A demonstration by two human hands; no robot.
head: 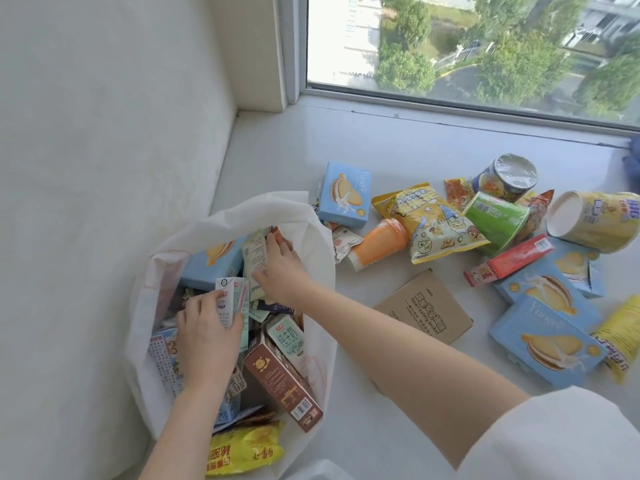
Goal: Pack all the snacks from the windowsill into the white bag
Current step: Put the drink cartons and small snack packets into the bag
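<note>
The white bag [242, 216] stands open at the left of the windowsill [398, 147], holding several boxes, cartons and packets. Inside it, my left hand [207, 337] grips a small milk carton [232, 299]. My right hand [280, 271] reaches into the bag with fingers laid flat on a pale packet [254, 258]. A brown box [280, 382] and another milk carton [287, 341] lie in the bag. On the sill to the right lie a blue biscuit box [346, 194], an orange cup [377, 244] and a yellow popcorn bag [433, 223].
Further right lie a green cup [495, 220], two tubs [509, 176] [595, 220], a red box [509, 259], more blue boxes [547, 341], a yellow packet [620, 337] and a brown cardboard box [426, 306]. The wall [104, 133] borders the left, the window pane [485, 46] the back.
</note>
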